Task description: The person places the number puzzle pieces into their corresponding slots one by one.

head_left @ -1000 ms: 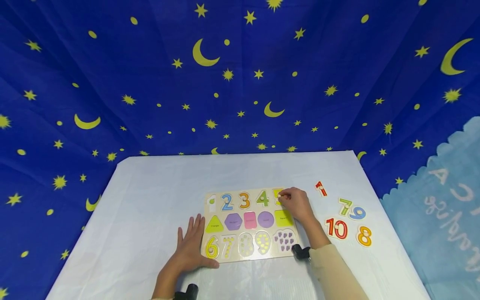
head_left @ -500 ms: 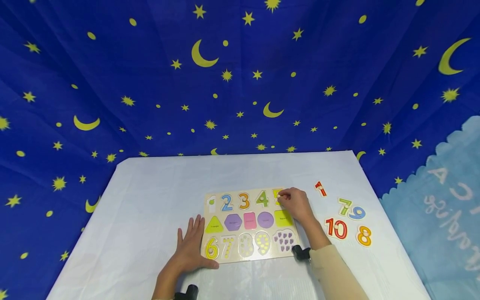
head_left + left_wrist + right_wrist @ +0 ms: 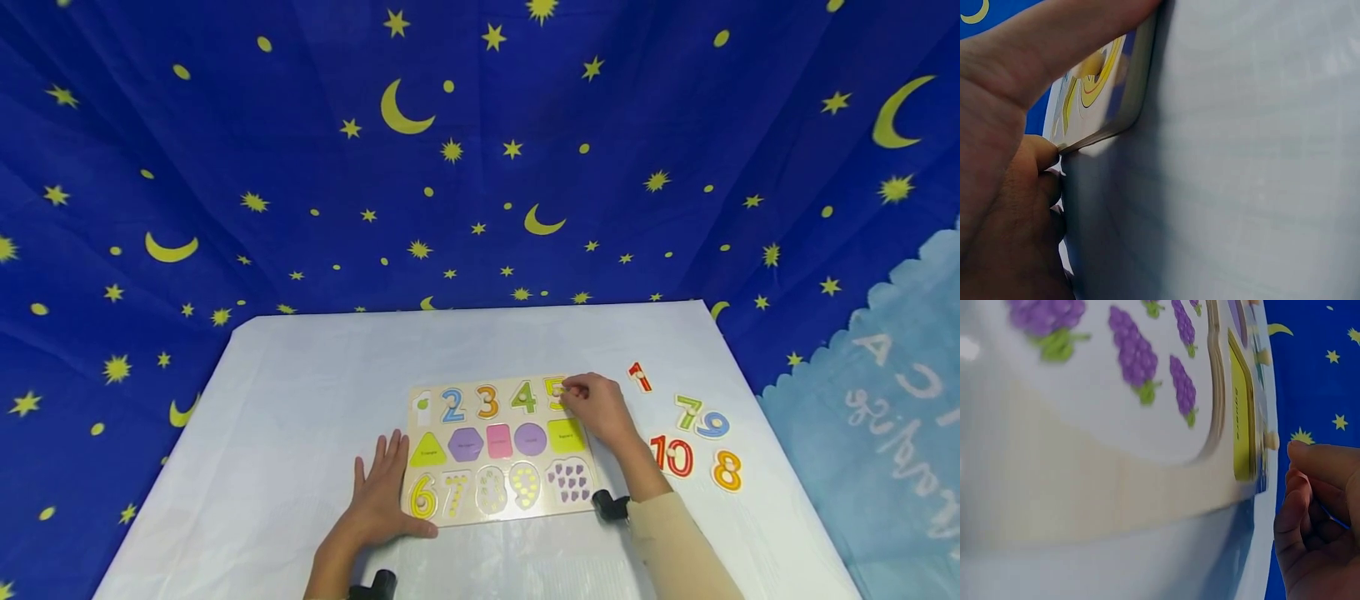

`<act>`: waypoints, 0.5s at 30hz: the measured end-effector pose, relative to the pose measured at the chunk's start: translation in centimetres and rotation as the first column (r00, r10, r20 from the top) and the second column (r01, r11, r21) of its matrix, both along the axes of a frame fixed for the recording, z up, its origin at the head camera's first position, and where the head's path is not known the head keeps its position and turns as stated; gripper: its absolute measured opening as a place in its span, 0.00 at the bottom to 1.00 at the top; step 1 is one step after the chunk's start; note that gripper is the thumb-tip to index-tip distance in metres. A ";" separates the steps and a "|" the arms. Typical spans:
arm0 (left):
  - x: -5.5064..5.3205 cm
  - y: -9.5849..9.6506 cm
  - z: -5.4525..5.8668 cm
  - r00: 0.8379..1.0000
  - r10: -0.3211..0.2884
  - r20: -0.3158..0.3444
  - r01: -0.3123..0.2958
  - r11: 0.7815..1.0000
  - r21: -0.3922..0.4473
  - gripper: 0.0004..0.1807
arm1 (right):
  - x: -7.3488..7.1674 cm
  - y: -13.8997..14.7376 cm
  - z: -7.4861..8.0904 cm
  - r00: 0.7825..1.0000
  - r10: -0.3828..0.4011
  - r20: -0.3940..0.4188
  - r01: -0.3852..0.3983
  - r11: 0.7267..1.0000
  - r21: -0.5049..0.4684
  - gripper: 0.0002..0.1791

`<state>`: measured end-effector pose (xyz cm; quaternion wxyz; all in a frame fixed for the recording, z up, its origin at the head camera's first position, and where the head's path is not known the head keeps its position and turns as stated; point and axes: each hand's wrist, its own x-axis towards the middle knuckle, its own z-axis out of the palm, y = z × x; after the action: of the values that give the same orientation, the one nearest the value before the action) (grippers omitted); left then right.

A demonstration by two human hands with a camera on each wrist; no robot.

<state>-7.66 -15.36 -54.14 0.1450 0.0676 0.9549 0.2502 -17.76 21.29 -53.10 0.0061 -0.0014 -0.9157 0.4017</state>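
Observation:
My left hand (image 3: 378,500) lies along the left edge of a wooden number puzzle board (image 3: 465,467), fingers straight and thumb at the front corner. In the left wrist view, the thumb passes over the board corner near the yellow 6 piece (image 3: 1092,72). At the board's back right, my right hand (image 3: 600,408) hovers just beside the yellow 5 piece (image 3: 553,387), which sits in its slot. A small gap shows in the right wrist view between the fingertips and a wooden knob (image 3: 1271,440); those fingers are loosely curled around nothing.
Number pieces 2 (image 3: 452,405), 3 (image 3: 487,402) and 4 (image 3: 522,397) fill slots in the back row. Right of the board lie loose pieces 1 (image 3: 641,377), 7 (image 3: 687,412), 9 (image 3: 712,425), 10 (image 3: 672,457) and 8 (image 3: 727,472) on the white table (image 3: 315,358).
My right hand has let go of the 5 piece's knob and drawn slightly right, showing more of the piece. The left hand stays in place.

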 end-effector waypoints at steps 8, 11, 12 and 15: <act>0.0 0.0 0.0 1.000 0.000 -0.002 0.000 1.000 -0.005 0.81 | 0.3 1.4 0.2 0.999 -0.029 0.013 0.029 0.999 0.019 0.13; -0.1 0.1 0.0 1.000 0.002 -0.006 -0.002 1.000 -0.010 0.81 | 0.3 1.9 0.2 0.999 -0.043 0.001 0.043 0.999 0.029 0.13; -0.2 0.1 0.0 1.000 0.004 -0.005 -0.004 1.000 -0.011 0.81 | 0.4 2.1 0.2 0.999 -0.046 -0.004 0.046 0.998 0.031 0.13; -0.2 0.1 0.0 1.000 0.007 -0.003 -0.007 1.000 -0.013 0.81 | 0.6 2.5 0.1 0.999 -0.054 -0.004 0.054 0.997 0.049 0.13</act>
<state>-7.89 -15.23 -54.13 0.1432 0.0636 0.9569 0.2446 -17.12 23.81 -52.97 0.0183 -0.0254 -0.9249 0.3789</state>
